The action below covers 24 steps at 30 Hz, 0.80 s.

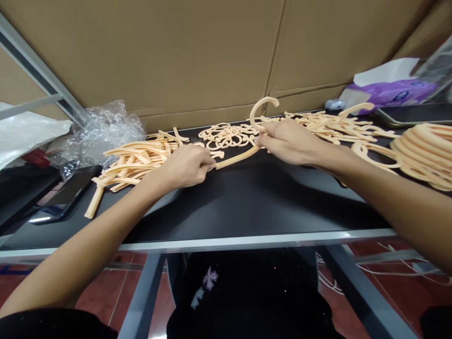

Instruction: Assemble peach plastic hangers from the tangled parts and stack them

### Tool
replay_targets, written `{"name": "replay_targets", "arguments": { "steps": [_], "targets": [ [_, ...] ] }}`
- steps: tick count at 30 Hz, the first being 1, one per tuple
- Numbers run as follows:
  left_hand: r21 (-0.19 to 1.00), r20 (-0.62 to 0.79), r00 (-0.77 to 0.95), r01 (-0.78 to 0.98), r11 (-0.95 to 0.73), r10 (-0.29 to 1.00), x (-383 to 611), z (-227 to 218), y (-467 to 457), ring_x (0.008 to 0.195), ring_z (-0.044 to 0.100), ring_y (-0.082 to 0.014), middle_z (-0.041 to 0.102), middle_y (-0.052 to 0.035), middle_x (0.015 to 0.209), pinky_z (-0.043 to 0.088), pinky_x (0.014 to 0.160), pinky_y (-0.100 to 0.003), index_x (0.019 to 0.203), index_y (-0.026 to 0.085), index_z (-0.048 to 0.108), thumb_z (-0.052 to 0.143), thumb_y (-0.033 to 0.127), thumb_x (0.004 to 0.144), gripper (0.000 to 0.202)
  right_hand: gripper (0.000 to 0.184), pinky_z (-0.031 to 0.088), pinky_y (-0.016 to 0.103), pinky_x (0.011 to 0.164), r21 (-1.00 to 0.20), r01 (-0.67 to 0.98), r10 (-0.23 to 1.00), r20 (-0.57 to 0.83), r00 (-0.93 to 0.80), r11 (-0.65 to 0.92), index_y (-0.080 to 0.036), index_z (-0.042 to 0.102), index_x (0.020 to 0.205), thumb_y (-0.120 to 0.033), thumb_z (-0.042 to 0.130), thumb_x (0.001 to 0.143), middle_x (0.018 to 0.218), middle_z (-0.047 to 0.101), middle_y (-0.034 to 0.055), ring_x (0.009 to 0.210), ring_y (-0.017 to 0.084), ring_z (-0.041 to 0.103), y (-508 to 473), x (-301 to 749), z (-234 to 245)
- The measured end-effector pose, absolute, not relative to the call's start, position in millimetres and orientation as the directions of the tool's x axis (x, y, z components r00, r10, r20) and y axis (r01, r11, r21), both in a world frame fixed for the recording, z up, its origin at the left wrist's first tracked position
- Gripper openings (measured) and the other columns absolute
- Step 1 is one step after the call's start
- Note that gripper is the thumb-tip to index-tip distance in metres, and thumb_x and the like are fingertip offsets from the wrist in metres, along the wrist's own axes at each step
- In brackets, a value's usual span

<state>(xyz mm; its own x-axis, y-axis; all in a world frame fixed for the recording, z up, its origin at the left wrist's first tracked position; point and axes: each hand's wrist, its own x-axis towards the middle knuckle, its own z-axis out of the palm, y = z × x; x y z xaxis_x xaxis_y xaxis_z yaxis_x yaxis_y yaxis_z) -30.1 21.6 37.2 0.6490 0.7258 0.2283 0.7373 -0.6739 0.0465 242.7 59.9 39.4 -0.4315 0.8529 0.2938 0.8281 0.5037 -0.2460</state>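
The worktop [226, 207] has its metal front edge nearest the body; a black phone [72, 190] lies on its left part; above the middle, 2 hands share 1 beige hanger [238, 158], held off the surface between the side piles; the left hand [189, 165] has its fingers clamped on the free end of the hanger's bar; the right hand [287, 141] has its fingers clamped at the root of the hook [260, 107], which rises above them; that grip hides the joint, so I cannot tell how the parts meet there.

To work this well, I would keep the bar in line with both wrists, hold the hook root steady and push along the bar rather than across it; sideways force would probably bend so thin a piece.

Loose bars [137, 160] lie heaped beyond the left hand; a stack of hangers [423, 150] sits at the right; small rings [226, 136] and loose hooks [339, 125] lie farther back, straight on the worktop.

As for containers, a purple pack [395, 92] at the back right has white tissue [386, 71] coming out; clear plastic [108, 125] is bunched at the back left, its contents unclear; behind everything stands cardboard [194, 56].
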Motion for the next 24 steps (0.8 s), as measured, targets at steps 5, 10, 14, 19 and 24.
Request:
{"name": "replay_targets", "arguments": {
  "steps": [5, 10, 14, 19, 24],
  "targets": [
    [-0.033, 0.256, 0.663, 0.733, -0.680, 0.703, -33, 32, 26, 0.075, 0.068, -0.0197, 0.080, -0.0083, 0.086, 0.043, 0.067, -0.030, 0.080, 0.017, 0.083, 0.054, 0.016, 0.089, 0.031, 0.025, 0.033, 0.035, 0.065, -0.291, 0.828, 0.871, 0.274, -0.407, 0.478, -0.023, 0.048, 0.067, -0.028, 0.049, 0.092, 0.070, 0.058, 0.0064, 0.067, 0.022, 0.052, 56, 240, 42],
    [0.000, 0.289, 0.668, 0.716, -0.698, 0.685, -34, 28, 28, 0.071, 0.066, -0.0186, 0.079, -0.0084, 0.081, 0.045, 0.065, -0.030, 0.079, 0.016, 0.083, 0.053, 0.019, 0.090, 0.033, 0.024, 0.033, 0.037, 0.064, -0.345, 0.824, 0.887, 0.278, -0.368, 0.450, -0.023, 0.046, 0.064, -0.024, 0.049, 0.088, 0.067, 0.057, 0.0064, 0.067, 0.022, 0.052, 54, 236, 44],
    [0.001, 0.311, 0.654, 0.726, -0.688, 0.690, -33, 27, 27, 0.071, 0.066, -0.0179, 0.078, -0.0076, 0.080, 0.045, 0.066, -0.029, 0.078, 0.017, 0.083, 0.053, 0.017, 0.089, 0.032, 0.028, 0.032, 0.037, 0.064, -0.360, 0.825, 0.894, 0.278, -0.351, 0.436, -0.024, 0.043, 0.062, -0.025, 0.049, 0.089, 0.071, 0.059, 0.0084, 0.069, 0.022, 0.053, 56, 235, 43],
    [0.022, 0.329, 0.643, 0.727, -0.686, 0.692, -32, 26, 27, 0.064, 0.062, -0.0158, 0.074, -0.0063, 0.072, 0.043, 0.063, -0.028, 0.074, 0.017, 0.081, 0.052, 0.016, 0.089, 0.032, 0.026, 0.033, 0.038, 0.065, -0.336, 0.839, 0.893, 0.305, -0.332, 0.427, -0.025, 0.045, 0.065, -0.026, 0.047, 0.090, 0.074, 0.062, 0.0096, 0.071, 0.024, 0.055, 55, 234, 41],
    [0.052, 0.293, 0.669, 0.702, -0.710, 0.683, -33, 29, 26, 0.061, 0.060, -0.0148, 0.073, -0.0057, 0.071, 0.041, 0.061, -0.028, 0.073, 0.017, 0.081, 0.053, 0.017, 0.090, 0.032, 0.020, 0.038, 0.038, 0.073, -0.320, 0.813, 0.857, 0.355, -0.372, 0.486, -0.022, 0.053, 0.082, -0.031, 0.043, 0.097, 0.088, 0.069, 0.0118, 0.080, 0.026, 0.060, 54, 234, 40]
  ]
}}
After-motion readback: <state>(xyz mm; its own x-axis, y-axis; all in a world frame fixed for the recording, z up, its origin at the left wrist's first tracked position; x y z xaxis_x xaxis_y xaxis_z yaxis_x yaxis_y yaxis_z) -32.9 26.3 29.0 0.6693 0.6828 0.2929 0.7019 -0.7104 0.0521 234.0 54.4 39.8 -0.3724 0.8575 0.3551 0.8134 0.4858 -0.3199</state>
